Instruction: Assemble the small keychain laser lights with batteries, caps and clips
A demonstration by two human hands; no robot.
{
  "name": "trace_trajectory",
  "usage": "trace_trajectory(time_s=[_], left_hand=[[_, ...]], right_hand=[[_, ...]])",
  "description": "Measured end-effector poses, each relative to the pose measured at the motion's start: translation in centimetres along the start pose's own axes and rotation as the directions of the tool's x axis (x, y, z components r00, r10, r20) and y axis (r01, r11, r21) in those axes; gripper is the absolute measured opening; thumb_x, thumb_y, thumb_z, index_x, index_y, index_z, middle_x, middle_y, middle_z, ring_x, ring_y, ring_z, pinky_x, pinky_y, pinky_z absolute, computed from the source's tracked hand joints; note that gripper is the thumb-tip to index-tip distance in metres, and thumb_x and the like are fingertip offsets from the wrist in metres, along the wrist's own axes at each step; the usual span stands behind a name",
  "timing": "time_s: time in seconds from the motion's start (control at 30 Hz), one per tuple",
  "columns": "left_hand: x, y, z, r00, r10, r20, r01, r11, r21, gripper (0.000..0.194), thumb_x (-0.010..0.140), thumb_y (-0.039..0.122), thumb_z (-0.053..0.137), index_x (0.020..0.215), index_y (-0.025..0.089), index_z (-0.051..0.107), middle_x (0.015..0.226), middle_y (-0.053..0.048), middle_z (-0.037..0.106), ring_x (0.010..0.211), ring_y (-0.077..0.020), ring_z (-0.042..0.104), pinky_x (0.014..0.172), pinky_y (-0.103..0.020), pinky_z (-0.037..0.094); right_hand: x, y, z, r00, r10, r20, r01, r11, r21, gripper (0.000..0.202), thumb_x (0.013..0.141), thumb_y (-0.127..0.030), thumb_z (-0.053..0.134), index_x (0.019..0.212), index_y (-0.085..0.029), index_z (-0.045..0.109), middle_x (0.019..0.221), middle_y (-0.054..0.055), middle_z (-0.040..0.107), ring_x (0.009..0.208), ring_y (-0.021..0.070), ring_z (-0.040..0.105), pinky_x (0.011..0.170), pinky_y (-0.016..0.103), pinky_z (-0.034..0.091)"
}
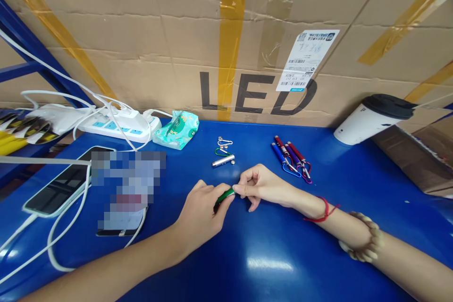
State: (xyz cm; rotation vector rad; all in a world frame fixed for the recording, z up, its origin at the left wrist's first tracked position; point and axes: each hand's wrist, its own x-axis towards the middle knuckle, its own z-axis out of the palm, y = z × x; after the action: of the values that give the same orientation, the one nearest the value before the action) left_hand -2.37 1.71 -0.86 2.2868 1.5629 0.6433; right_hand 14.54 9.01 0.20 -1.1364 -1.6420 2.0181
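My left hand is closed around a small green keychain flashlight tube, held above the blue table. At the tube's right end, the thumb and fingers of my right hand are pinched together; what sits between them is hidden. Beyond my hands lie a silver flashlight tube, a green carabiner clip, a silver carabiner clip and several small round metal pieces. Farther right, several red, blue and purple keychain flashlights with coloured clips rest in a group.
A taped cardboard box stands along the back. On the left are a white power strip with cables, a tissue pack, a phone and a blurred-out phone-like object. A lidded cup leans at the right beside a brown box.
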Motion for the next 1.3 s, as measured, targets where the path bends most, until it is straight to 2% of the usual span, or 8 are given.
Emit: trace_trajectory(time_s=[0.13,0.23,0.37,0.73,0.87,1.03,1.17,1.3], left_hand=[[-0.13,-0.02,-0.05,0.999,0.023,-0.033,-0.025,0.999,-0.042,0.025,0.090,0.025,0.043,0.081,0.021,0.066,0.050,0.003,0.053,0.046,-0.0124,0.043,0.057,-0.027,0.030],[-0.19,-0.06,-0.10,0.996,0.043,-0.074,-0.046,0.998,-0.040,0.026,0.090,0.026,0.046,0.079,0.021,0.069,0.050,0.002,0.054,0.049,-0.0125,0.042,0.058,-0.028,0.029],[-0.06,-0.16,-0.23,0.994,0.031,-0.105,-0.038,0.997,-0.070,0.020,0.089,0.026,0.050,0.092,0.024,0.070,0.051,0.003,0.053,0.051,-0.0124,0.043,0.062,-0.029,0.028],[0.11,-0.69,0.02,0.983,0.116,-0.140,-0.129,0.988,-0.086,0.028,0.093,0.023,0.041,0.095,0.023,0.069,0.055,0.002,0.048,0.058,-0.0136,0.043,0.059,-0.027,0.030],[-0.13,-0.34,0.03,0.987,0.133,-0.085,-0.138,0.988,-0.062,0.028,0.091,0.018,0.040,0.105,0.020,0.065,0.055,0.001,0.050,0.057,-0.0149,0.041,0.057,-0.027,0.030],[0.00,-0.23,-0.19,0.997,0.012,-0.074,-0.026,0.980,-0.198,0.024,0.089,0.017,0.043,0.101,0.024,0.064,0.075,-0.001,0.067,0.064,-0.0157,0.051,0.064,-0.029,0.037],[0.27,-0.12,-0.57,0.992,-0.110,-0.061,0.086,0.950,-0.300,0.022,0.088,0.020,0.045,0.100,0.024,0.062,0.088,0.000,0.069,0.073,-0.0170,0.056,0.070,-0.030,0.041],[0.43,0.07,-0.90,0.980,-0.198,-0.014,0.179,0.914,-0.364,0.020,0.089,0.023,0.044,0.099,0.023,0.061,0.081,-0.001,0.066,0.072,-0.0168,0.057,0.064,-0.027,0.044]], right_hand=[[-0.20,0.03,-0.37,0.999,-0.010,0.040,0.011,1.000,-0.020,0.037,0.055,-0.043,0.079,0.058,-0.011,0.061,0.051,-0.003,0.059,0.045,0.0068,0.058,0.043,0.015,0.049],[-0.35,-0.04,-0.69,0.995,-0.012,0.099,0.016,0.999,-0.043,0.035,0.059,-0.043,0.077,0.059,-0.011,0.062,0.047,-0.003,0.057,0.047,0.0067,0.057,0.045,0.015,0.046],[-0.32,0.10,-0.67,0.988,-0.065,0.139,0.073,0.996,-0.056,0.035,0.060,-0.044,0.076,0.059,-0.012,0.061,0.047,-0.004,0.057,0.047,0.0066,0.055,0.051,0.018,0.048],[-0.28,0.05,-0.13,0.992,-0.069,0.109,0.079,0.993,-0.086,0.039,0.058,-0.047,0.076,0.056,-0.013,0.057,0.050,-0.002,0.058,0.044,0.0060,0.052,0.042,0.016,0.038],[-0.23,-0.08,0.03,0.995,-0.061,0.081,0.071,0.990,-0.126,0.042,0.066,-0.052,0.069,0.059,-0.012,0.060,0.051,-0.001,0.058,0.044,0.0058,0.052,0.042,0.017,0.039],[-0.12,-0.06,0.21,0.992,-0.093,0.088,0.102,0.989,-0.107,0.042,0.068,-0.053,0.066,0.060,-0.013,0.060,0.052,-0.002,0.059,0.045,0.0052,0.053,0.044,0.016,0.042],[-0.19,0.08,0.16,0.994,-0.084,0.074,0.087,0.995,-0.046,0.041,0.066,-0.052,0.069,0.064,-0.012,0.060,0.055,-0.002,0.059,0.046,0.0056,0.057,0.043,0.015,0.045],[-0.32,0.15,-0.11,0.992,-0.128,0.006,0.128,0.992,0.013,0.034,0.068,-0.045,0.070,0.073,-0.014,0.058,0.042,-0.009,0.048,0.028,0.0018,0.040,0.026,0.011,0.030]])
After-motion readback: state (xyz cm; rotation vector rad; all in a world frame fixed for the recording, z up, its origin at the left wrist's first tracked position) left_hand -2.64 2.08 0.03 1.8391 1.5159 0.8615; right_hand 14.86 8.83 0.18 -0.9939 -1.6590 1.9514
